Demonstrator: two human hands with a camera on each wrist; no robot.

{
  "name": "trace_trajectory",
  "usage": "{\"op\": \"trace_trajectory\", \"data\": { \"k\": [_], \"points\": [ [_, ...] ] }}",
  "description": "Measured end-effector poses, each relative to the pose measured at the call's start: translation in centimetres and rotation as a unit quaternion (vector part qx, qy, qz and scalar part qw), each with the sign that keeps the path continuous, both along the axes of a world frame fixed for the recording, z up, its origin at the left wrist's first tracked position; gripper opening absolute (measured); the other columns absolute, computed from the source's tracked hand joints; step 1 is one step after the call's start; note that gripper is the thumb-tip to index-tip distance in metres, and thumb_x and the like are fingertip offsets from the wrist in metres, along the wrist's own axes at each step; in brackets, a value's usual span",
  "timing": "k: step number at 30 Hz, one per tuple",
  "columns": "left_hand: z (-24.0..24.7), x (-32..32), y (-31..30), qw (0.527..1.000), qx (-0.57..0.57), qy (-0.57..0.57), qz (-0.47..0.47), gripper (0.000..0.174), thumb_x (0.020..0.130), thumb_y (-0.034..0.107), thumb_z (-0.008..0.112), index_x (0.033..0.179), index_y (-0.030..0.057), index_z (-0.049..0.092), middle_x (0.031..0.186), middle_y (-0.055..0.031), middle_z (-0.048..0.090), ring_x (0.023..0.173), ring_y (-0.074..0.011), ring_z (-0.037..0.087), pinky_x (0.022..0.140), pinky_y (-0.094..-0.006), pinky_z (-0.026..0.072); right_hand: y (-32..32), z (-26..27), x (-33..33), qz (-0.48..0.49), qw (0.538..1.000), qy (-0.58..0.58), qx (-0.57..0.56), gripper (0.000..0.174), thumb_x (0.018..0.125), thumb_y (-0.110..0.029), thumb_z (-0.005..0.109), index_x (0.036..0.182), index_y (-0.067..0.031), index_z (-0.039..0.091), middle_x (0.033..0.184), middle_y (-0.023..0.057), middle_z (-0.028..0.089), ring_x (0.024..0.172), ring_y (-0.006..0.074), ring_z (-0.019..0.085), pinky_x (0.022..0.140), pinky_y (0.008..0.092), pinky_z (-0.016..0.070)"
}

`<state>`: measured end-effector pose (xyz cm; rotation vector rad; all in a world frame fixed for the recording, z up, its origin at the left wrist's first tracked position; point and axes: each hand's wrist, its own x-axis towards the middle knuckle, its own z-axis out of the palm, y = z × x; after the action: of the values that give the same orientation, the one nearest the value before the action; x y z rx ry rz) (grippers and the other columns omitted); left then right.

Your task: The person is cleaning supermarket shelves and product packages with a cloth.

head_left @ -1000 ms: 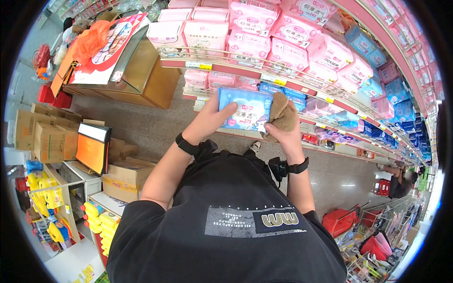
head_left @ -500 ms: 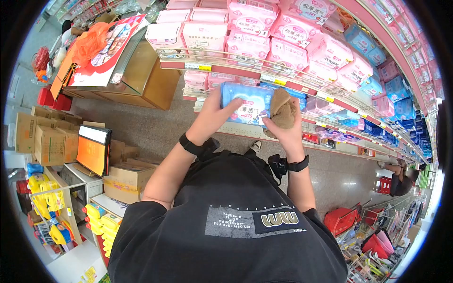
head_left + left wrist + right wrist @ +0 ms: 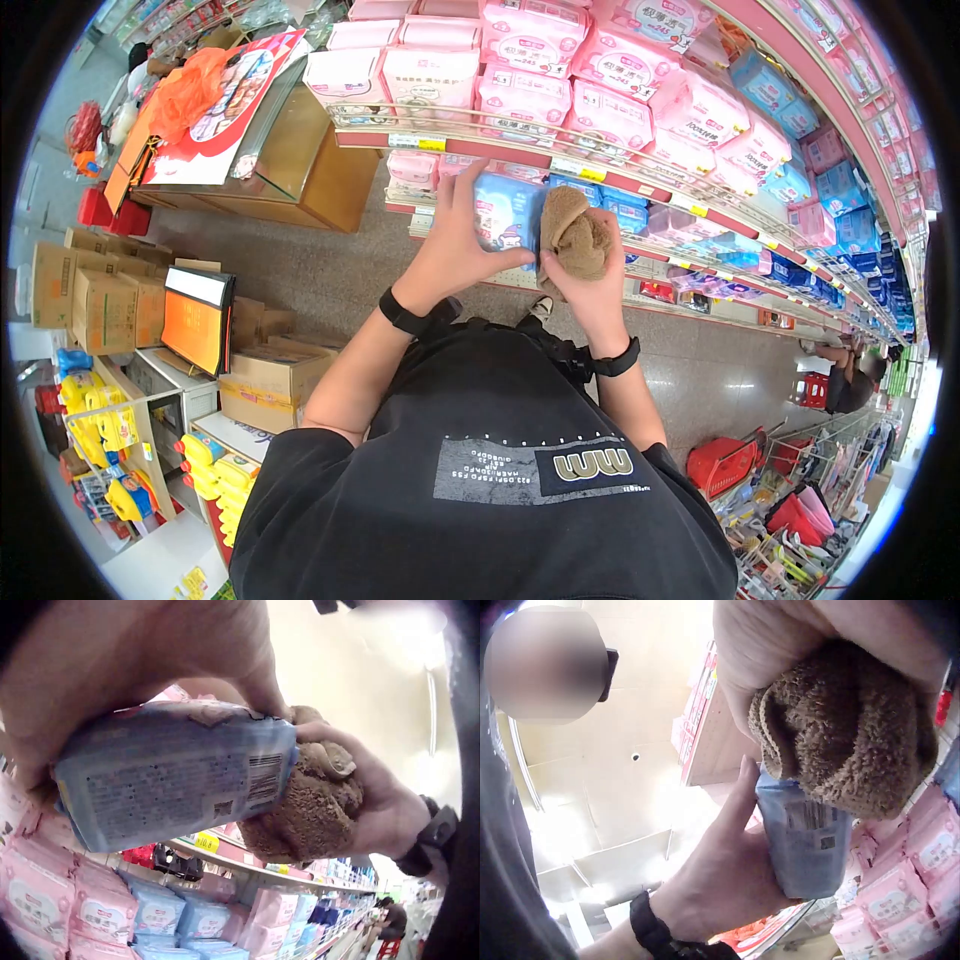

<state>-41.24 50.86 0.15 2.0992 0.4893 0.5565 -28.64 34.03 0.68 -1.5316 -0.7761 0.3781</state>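
Observation:
A blue pack of sanitary pads (image 3: 508, 215) is in my left hand (image 3: 450, 248), gripped between the thumb along its near edge and the fingers at its far side. The left wrist view shows the pack's printed face with a barcode (image 3: 264, 778). My right hand (image 3: 590, 292) holds a bunched brown towel (image 3: 575, 235), with its thumb on the near side. The towel lies against the right end of the pack, and its folds show in the right wrist view, where the left thumb (image 3: 742, 787) runs along the pack's edge.
Shelves ahead hold pink packs (image 3: 525, 95) behind a wire rail, with blue packs (image 3: 625, 208) on the level below. Cardboard boxes (image 3: 265, 385) and a wood-sided glass counter (image 3: 325, 150) stand at left. A red basket (image 3: 722, 468) and a seated person (image 3: 855, 385) are at right.
The pack has turned in my left hand, so its front looks narrower and its right end shows. My left fingers have spread higher around it. The towel has moved left with my right hand.

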Motion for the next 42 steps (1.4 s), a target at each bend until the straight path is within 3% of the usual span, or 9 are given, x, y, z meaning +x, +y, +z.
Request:
{"op": "trace_trajectory", "data": {
  "k": [3, 6, 15, 20, 23, 26, 29, 36, 42],
  "points": [
    [-1.3, 0.3, 0.8, 0.980, -0.174, -0.079, -0.061, 0.113, 0.072, 0.026, 0.091, 0.158, 0.0028, 0.022, 0.153, -0.0228, 0.034, 0.144, -0.0344, 0.036, 0.118, -0.0451, 0.0331, -0.4, 0.5, 0.2, 0.025, 0.997, 0.061, 0.032, 0.056, 0.078, 0.000, 0.083, 0.122, -0.0063, 0.049, 0.115, 0.0078, 0.064, 0.110, 0.0157, 0.063, 0.095, 0.0332, 0.0516],
    [-2.5, 0.3, 0.9, 0.964, -0.222, -0.127, -0.074, 0.106, 0.078, 0.024, 0.083, 0.161, 0.0057, 0.020, 0.155, -0.0154, 0.033, 0.142, -0.0256, 0.037, 0.118, -0.0408, 0.0307, -0.5, 0.8, 0.3, 0.054, 0.991, 0.105, 0.056, 0.058, 0.079, 0.002, 0.081, 0.127, -0.0061, 0.049, 0.118, 0.0067, 0.063, 0.114, 0.0156, 0.061, 0.098, 0.0333, 0.0502],
    [-0.8, -0.2, 0.4, 0.940, -0.294, -0.101, -0.142, 0.094, 0.084, 0.019, 0.080, 0.158, 0.0054, 0.022, 0.153, -0.0163, 0.036, 0.144, -0.0251, 0.034, 0.119, -0.0394, 0.0293, -1.7, 0.8, 0.3, 0.119, 0.980, 0.145, 0.058, 0.067, 0.079, 0.002, 0.081, 0.137, -0.0047, 0.047, 0.126, 0.0069, 0.061, 0.121, 0.0174, 0.059, 0.103, 0.0349, 0.0486],
    [-1.8, -0.2, 0.6, 0.934, -0.306, -0.102, -0.154, 0.079, 0.097, 0.036, 0.064, 0.160, 0.0094, 0.023, 0.151, -0.0117, 0.040, 0.141, -0.0225, 0.039, 0.117, -0.0385, 0.0319, -1.9, 0.7, 0.8, 0.127, 0.983, 0.117, 0.057, 0.066, 0.081, 0.001, 0.080, 0.137, -0.0042, 0.047, 0.127, 0.0078, 0.061, 0.123, 0.0168, 0.057, 0.103, 0.0358, 0.0485],
    [-2.1, 0.0, 0.4, 0.929, -0.310, -0.118, -0.165, 0.067, 0.103, 0.034, 0.054, 0.158, 0.0069, 0.026, 0.154, -0.0134, 0.038, 0.146, -0.0243, 0.034, 0.120, -0.0385, 0.0265, -1.4, 2.5, 0.4, 0.055, 0.994, 0.077, 0.061, 0.065, 0.075, -0.001, 0.083, 0.132, -0.0037, 0.052, 0.123, 0.0109, 0.061, 0.118, 0.0214, 0.061, 0.101, 0.0364, 0.0486],
    [-2.3, 0.3, -0.5, 0.933, -0.298, -0.123, -0.161, 0.058, 0.108, 0.031, 0.046, 0.156, 0.0032, 0.029, 0.156, -0.0154, 0.037, 0.149, -0.0245, 0.032, 0.122, -0.0384, 0.0248, -0.3, 4.3, 1.1, -0.018, 0.960, -0.272, 0.055, 0.063, 0.065, -0.004, 0.086, 0.123, -0.0057, 0.061, 0.119, 0.0130, 0.060, 0.110, 0.0299, 0.061, 0.097, 0.0400, 0.0496],
    [-1.0, 1.5, -1.0, 0.919, -0.345, -0.114, -0.156, 0.054, 0.111, 0.031, 0.040, 0.155, 0.0006, 0.032, 0.155, -0.0152, 0.042, 0.146, -0.0225, 0.037, 0.120, -0.0382, 0.0292, 0.8, 5.3, -0.2, -0.030, 0.911, -0.411, -0.035, 0.062, 0.057, -0.007, 0.087, 0.116, -0.0079, 0.066, 0.116, 0.0139, 0.057, 0.106, 0.0368, 0.058, 0.091, 0.0450, 0.0495],
    [-2.1, 1.7, -1.1, 0.922, -0.353, -0.115, -0.108, 0.053, 0.113, 0.041, 0.036, 0.153, 0.0063, 0.044, 0.149, -0.0113, 0.053, 0.140, -0.0193, 0.049, 0.117, -0.0367, 0.0394, 0.7, 5.2, 0.3, -0.010, 0.912, -0.404, -0.067, 0.059, 0.054, -0.009, 0.086, 0.110, -0.0100, 0.069, 0.118, 0.0114, 0.057, 0.108, 0.0362, 0.056, 0.091, 0.0471, 0.0497],
    [-3.1, 1.4, -0.6, 0.929, -0.349, -0.086, -0.089, 0.046, 0.112, 0.040, 0.037, 0.136, 0.0040, 0.053, 0.133, -0.0107, 0.062, 0.123, -0.0196, 0.060, 0.106, -0.0357, 0.0486, -0.9, 7.6, -1.2, 0.072, 0.883, -0.450, -0.109, 0.057, 0.050, -0.014, 0.086, 0.105, -0.0127, 0.070, 0.118, 0.0101, 0.057, 0.109, 0.0367, 0.056, 0.092, 0.0481, 0.0506]
  ]
}}
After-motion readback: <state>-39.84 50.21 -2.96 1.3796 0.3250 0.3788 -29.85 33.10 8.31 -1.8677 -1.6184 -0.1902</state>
